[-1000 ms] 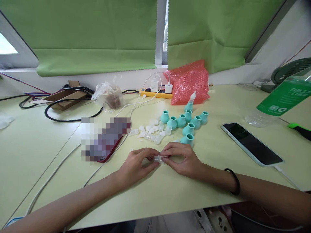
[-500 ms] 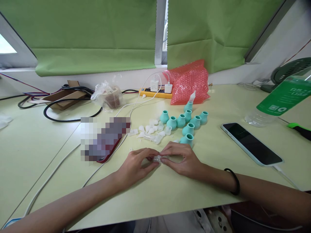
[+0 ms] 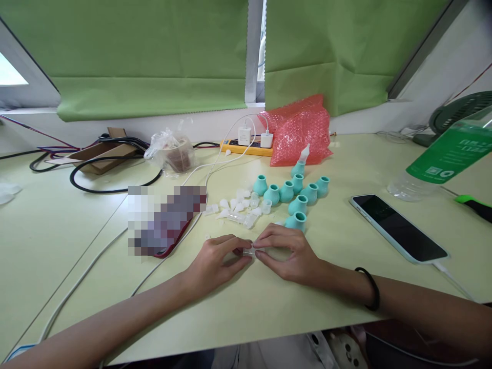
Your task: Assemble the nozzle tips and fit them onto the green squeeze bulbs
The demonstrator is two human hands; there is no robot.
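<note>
Between the fingertips of both hands is a small clear plastic tube piece (image 3: 250,251), mostly covered by the fingers. My left hand (image 3: 223,259) pinches its left end, and my right hand (image 3: 289,253) pinches the right end, just above the table. Beyond the hands lies a loose group of translucent white plastic tips and connectors (image 3: 240,206). To its right stand several teal rubber bulbs (image 3: 286,191) with open necks. One teal bulb (image 3: 298,169) at the back carries a clear pointed nozzle (image 3: 305,153). The nearest bulb (image 3: 295,222) sits just behind my right hand.
A phone (image 3: 397,228) on a cable lies right, near a green-labelled bottle (image 3: 448,154). Left is a pixelated dark device with a red edge (image 3: 172,246). A power strip (image 3: 246,147), red bubble wrap (image 3: 300,133), tape roll (image 3: 179,155) and cardboard box (image 3: 102,159) line the back.
My right fingertips have shifted very slightly right along the clear piece, showing a little more of it. The left hand and the parts on the table stay put.
</note>
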